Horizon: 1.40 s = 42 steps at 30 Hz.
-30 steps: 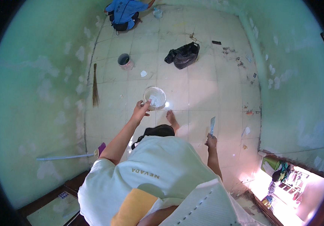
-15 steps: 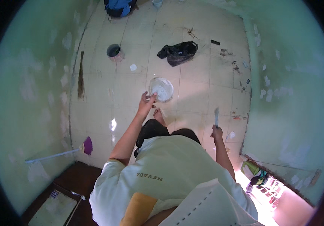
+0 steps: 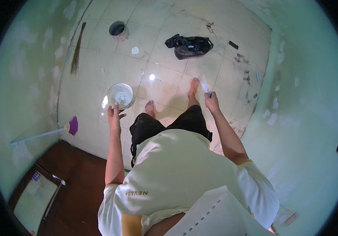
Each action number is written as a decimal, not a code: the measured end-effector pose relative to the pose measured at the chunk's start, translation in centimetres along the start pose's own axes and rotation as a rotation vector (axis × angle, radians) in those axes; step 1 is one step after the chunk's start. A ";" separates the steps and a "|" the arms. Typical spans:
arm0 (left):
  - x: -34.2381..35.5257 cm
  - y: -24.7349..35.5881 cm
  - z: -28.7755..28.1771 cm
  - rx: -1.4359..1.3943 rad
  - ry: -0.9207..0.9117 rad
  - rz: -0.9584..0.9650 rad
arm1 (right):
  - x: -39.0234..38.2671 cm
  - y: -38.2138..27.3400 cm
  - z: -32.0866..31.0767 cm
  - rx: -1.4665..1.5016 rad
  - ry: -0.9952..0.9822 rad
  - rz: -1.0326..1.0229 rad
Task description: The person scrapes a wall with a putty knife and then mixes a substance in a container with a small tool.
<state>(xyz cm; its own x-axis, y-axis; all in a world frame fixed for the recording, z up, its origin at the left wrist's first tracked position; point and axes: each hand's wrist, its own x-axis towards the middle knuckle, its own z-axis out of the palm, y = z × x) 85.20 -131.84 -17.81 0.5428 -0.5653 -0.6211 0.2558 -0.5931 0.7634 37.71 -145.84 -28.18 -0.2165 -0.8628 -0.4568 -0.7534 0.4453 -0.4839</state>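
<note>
Swung leftward, left hand grips bowl above.

The walls are pale green with white patches all over. The floor has big cream tiles with thin dark lines between them, and some dark smudges near the right wall. The round bowl is see-through with white stuff inside. The flat tool is shiny and whitish. The shirt is white and the shorts are black. The bag on the floor is black. The bucket is grey and dark inside. The brush is purple with a pale blue stick. The twig broom is brown. The wood floor in the corner is dark brown.
</note>
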 end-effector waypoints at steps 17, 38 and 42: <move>-10.6 -5.2 24.6 -0.421 0.397 -0.138 | 33.3 -4.3 -7.0 -0.612 -0.399 -0.511; -11.9 -30.7 37.9 -0.602 0.649 -0.335 | 44.9 -4.7 9.1 -1.173 -0.200 -1.200; -7.0 -37.4 39.0 -0.632 0.611 -0.275 | 46.4 -3.8 13.1 -1.225 -0.211 -1.284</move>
<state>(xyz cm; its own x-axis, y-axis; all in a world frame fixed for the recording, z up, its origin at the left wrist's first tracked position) 40.60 -128.08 -48.95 0.6802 0.0571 -0.7308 0.7305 -0.1362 0.6693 38.71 -184.45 -57.34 0.8205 -0.4050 -0.4035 -0.3760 -0.9139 0.1526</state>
